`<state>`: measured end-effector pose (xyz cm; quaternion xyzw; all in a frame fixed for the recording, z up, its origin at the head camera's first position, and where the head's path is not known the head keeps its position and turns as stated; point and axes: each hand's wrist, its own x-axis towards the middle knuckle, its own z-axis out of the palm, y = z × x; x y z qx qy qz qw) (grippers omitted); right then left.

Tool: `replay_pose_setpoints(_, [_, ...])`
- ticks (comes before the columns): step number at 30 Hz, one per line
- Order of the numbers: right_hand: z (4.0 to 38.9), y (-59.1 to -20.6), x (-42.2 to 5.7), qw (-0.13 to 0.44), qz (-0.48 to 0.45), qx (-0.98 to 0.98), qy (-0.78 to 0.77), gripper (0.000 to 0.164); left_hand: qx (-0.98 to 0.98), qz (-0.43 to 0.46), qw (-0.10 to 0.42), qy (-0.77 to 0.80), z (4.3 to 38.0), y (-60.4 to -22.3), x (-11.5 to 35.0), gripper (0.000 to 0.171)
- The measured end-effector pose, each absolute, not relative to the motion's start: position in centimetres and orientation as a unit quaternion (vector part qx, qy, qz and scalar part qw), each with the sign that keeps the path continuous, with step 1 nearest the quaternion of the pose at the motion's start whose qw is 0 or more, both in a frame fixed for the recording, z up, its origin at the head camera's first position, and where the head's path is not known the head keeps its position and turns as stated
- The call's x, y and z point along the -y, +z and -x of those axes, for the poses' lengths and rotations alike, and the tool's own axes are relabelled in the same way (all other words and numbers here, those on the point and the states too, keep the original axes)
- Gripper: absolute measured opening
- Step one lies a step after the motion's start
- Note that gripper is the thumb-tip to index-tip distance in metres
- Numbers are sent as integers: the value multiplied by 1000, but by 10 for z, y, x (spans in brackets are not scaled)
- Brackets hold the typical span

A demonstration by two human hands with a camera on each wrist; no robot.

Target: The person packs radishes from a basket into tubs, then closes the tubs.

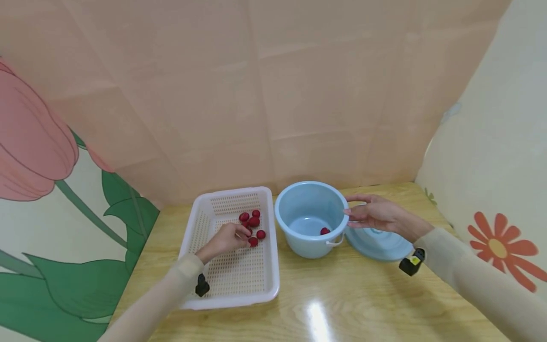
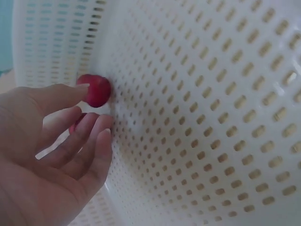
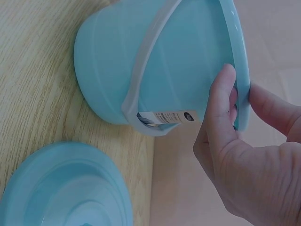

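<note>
In the head view, my left hand (image 1: 228,238) reaches down into a white perforated plastic basket (image 1: 274,275), its fingers among several small round dark-red fruits (image 1: 254,222). In the left wrist view, the thumb tip overlaps one red fruit (image 2: 98,90), and another shows partly behind the loosely bent fingers (image 2: 80,146). A gap stands between thumb and fingers. My right hand (image 1: 376,213) grips the right rim of a light-blue bucket (image 1: 309,244), thumb on one side of the rim and fingers on the other. One red fruit (image 1: 325,231) lies on the bucket's floor.
A light-blue round lid (image 1: 380,247) lies on the wooden table (image 1: 342,299), right of the bucket. The bucket's pale handle (image 3: 150,47) hangs down its side. Behind the table rises a beige-covered wall (image 1: 213,118); a painted wall (image 1: 483,166) borders the right side.
</note>
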<state>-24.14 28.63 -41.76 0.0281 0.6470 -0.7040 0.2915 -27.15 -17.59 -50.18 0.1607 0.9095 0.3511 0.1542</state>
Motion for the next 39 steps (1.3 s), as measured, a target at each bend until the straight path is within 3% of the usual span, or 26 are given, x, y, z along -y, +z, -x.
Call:
replay_pose_setpoints(13, [242,-418,-289,294,-24,-647,-703,74,-921,-203,118,311,269,-514,170,37])
replay_pose_setpoints(23, [241,-418,-288,293,-22,-647,-704,74,-928,-279,56,242,268,-518,164,12])
replay_pose_setpoints(39, [241,-418,-288,295,-28,-641,-708,76,-925,-283,51,247,272,-522,162,9])
